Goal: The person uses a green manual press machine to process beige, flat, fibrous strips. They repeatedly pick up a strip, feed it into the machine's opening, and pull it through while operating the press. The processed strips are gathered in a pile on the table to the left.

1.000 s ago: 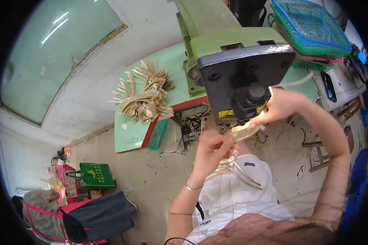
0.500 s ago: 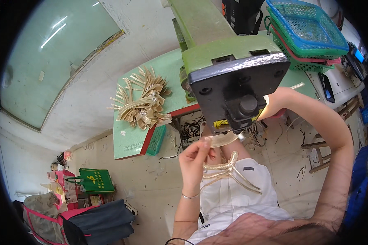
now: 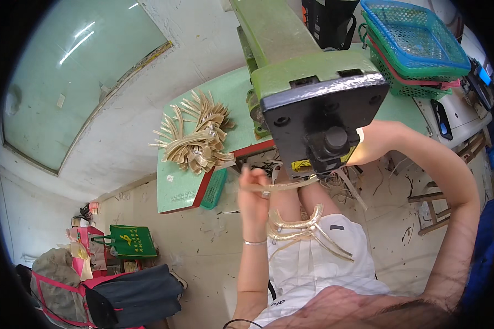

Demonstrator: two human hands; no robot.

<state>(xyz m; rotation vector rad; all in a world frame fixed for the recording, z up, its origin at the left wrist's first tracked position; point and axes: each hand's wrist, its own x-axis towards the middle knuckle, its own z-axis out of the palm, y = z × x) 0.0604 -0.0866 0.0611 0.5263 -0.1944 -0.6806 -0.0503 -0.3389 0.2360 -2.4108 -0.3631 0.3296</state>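
Note:
My left hand (image 3: 253,192) is closed on one end of a gold strap (image 3: 288,186), just left of the machine's head. The strap runs rightward to beneath the black front plate of a green sewing machine (image 3: 318,112). My right hand (image 3: 362,147) reaches behind that machine head, lit by its lamp; the fingers are hidden. A pale strip (image 3: 350,189) slants down to the right from under the head. On my lap, over white clothing, rests a forked gold strap piece (image 3: 296,230), below my left hand.
A heap of gold straps (image 3: 195,134) covers part of the green table (image 3: 175,192) at left. Stacked plastic baskets (image 3: 417,41) and a phone (image 3: 441,119) are at right. Scraps litter the floor; a green bag (image 3: 129,241) and a chair with clothing (image 3: 132,296) stand lower left.
My left hand has shifted slightly left and up, drawing the strap out longer and flatter. A pale strip now shows right of the machine head. My right arm stays almost in place.

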